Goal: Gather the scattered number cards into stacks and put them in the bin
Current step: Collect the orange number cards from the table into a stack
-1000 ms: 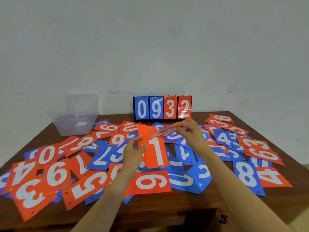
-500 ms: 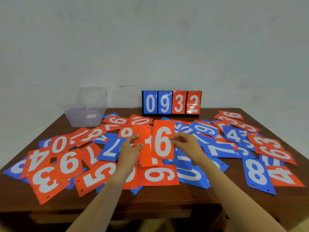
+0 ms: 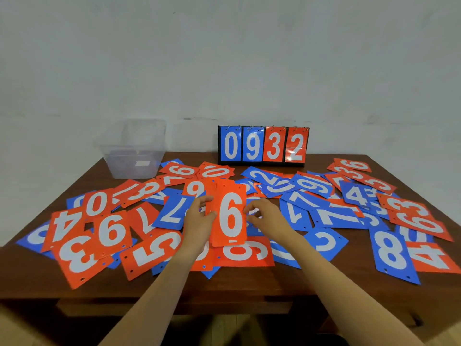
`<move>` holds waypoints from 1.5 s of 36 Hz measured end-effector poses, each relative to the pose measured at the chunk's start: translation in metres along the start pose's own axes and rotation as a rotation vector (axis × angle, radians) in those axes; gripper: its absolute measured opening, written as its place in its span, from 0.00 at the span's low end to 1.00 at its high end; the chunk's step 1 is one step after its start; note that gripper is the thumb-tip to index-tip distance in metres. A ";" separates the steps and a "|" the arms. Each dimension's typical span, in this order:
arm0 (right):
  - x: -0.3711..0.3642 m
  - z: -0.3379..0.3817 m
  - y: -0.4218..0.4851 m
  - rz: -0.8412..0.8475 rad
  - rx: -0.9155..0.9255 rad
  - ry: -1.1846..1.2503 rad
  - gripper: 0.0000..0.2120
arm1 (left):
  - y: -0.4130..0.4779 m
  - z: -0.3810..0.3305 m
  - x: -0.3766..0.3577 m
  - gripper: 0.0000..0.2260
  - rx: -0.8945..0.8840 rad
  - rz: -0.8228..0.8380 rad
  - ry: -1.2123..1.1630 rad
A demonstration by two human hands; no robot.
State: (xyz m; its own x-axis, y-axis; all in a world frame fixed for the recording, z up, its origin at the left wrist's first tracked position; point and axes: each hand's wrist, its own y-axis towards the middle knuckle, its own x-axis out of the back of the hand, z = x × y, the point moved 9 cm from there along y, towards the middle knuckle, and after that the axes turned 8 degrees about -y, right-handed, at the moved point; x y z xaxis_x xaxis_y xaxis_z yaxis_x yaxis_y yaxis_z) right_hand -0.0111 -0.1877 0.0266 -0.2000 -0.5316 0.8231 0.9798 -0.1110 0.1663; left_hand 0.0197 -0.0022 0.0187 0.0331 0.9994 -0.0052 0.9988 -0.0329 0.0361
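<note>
Now, left fingers (image 3: 203, 199): curled round the left edge of the stack (image 3: 211, 188), with the thumb on its front.
Right fingers (image 3: 250, 209): curled, tips pinching the right edge of the orange 6 card (image 3: 230, 216).
Left hand (image 3: 199, 221): grips the stack from the left; bare forearm runs back to the near edge.
Right hand (image 3: 264, 216): level with the left hand, on the other side of the 6 card; bare forearm also comes in from the near edge.
Orange 6 card: front of the stack, upright, digit facing the person, almost flush with the orange card behind it.
Stack: only orange shows; the back card pokes out at the top left. Card count can't be told. Held up over the loose cards around the middle of the table (image 3: 249, 283).
Scattered number cards (image 3: 174, 211): orange and blue, overlapping, spread from the left edge to the right edge.
Nearby cards: blue 7 just left of the left hand, sideways orange card (image 3: 244, 253) under the stack's lower end, orange 5 (image 3: 154, 250) toward the near edge.
Outer cards: orange 3 (image 3: 77, 255) by the near-left corner, blue 8 (image 3: 391, 253) near the right edge.
Bin (image 3: 117, 158): clear plastic, at the far-left corner, apart from both hands; no number cards visible inside.
Scoreboard (image 3: 263, 144): upright at the middle of the far edge, reads 0932, two blue then two orange.
Wall (image 3: 224, 58): plain and pale, behind the table.
</note>
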 end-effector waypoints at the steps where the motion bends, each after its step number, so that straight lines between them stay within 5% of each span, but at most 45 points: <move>1: -0.003 -0.002 0.000 0.018 -0.006 -0.046 0.06 | 0.000 0.001 0.005 0.15 -0.003 -0.022 0.016; 9: -0.049 -0.008 -0.020 0.488 -0.069 -0.303 0.28 | 0.000 0.011 0.046 0.15 -0.011 -0.127 -0.008; 23: -0.056 -0.005 -0.039 0.556 -0.134 -0.470 0.34 | -0.026 0.024 0.073 0.15 0.025 -0.154 -0.001; 27: -0.046 -0.006 -0.044 0.510 -0.167 -0.493 0.29 | -0.031 0.027 0.071 0.14 0.017 -0.141 0.002; 33: 0.008 -0.018 -0.038 0.204 -0.274 -0.393 0.11 | -0.034 0.025 0.065 0.16 0.005 -0.114 -0.009; 40: 0.057 -0.008 -0.041 -0.110 -0.343 0.220 0.09 | -0.041 0.014 0.052 0.17 -0.024 -0.079 -0.011; 45: 0.033 0.018 -0.042 -0.008 -0.316 0.519 0.06 | -0.044 0.013 0.053 0.16 0.013 -0.076 -0.121; 54: -0.019 0.052 -0.034 0.056 -0.271 0.424 0.10 | -0.049 0.012 0.075 0.18 0.102 -0.093 -0.293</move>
State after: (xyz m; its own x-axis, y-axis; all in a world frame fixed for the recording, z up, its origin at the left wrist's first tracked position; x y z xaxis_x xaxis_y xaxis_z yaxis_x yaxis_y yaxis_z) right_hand -0.0402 -0.1307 0.0337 -0.1859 -0.8307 0.5247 0.9643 -0.2567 -0.0647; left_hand -0.0265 0.0740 0.0046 -0.0645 0.9544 -0.2914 0.9960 0.0433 -0.0785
